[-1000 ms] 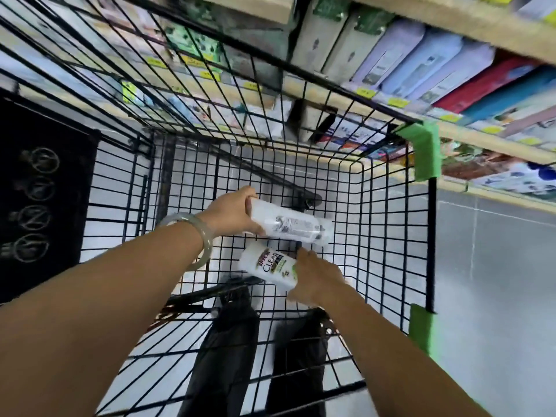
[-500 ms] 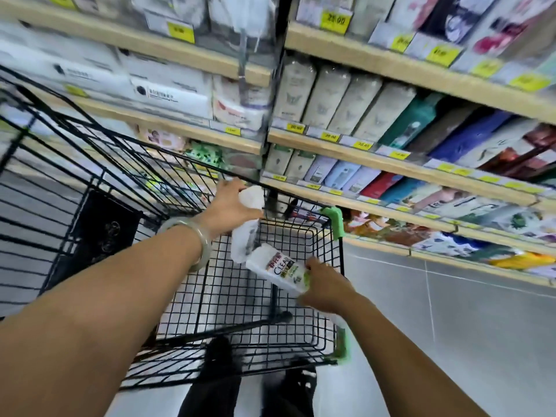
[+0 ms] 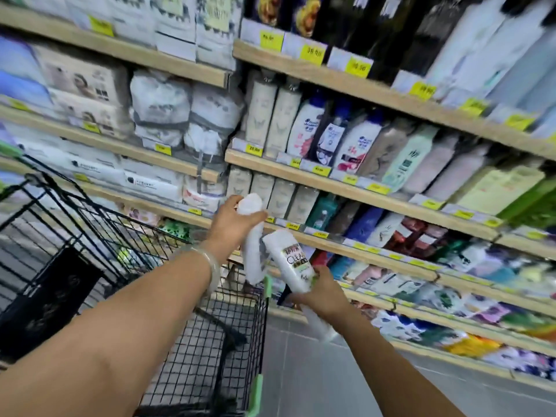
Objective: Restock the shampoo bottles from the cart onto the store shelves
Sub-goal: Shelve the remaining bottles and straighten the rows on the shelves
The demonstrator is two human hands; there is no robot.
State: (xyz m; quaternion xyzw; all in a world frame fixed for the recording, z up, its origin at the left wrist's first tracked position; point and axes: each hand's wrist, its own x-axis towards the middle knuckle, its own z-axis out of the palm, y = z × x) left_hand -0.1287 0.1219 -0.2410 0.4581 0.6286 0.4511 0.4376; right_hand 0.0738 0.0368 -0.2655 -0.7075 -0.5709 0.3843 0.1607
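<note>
While the left hand (image 3: pixel 230 228), at frame centre, wraps its fingers round the top of a plain white shampoo bottle (image 3: pixel 252 260), the right hand (image 3: pixel 326 294), at five o'clock from it, grips the base of a CLEAR-labelled bottle (image 3: pixel 290 261). Both bottles sit close together above the black wire cart (image 3: pixel 99 224) at seven o'clock, before stocked shelves (image 3: pixel 361 191) at two o'clock.

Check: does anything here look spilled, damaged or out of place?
Nothing stands out. The left hand grips a white shampoo bottle, the right hand a CLEAR shampoo bottle; no spill shows, though blur hides detail.
</note>
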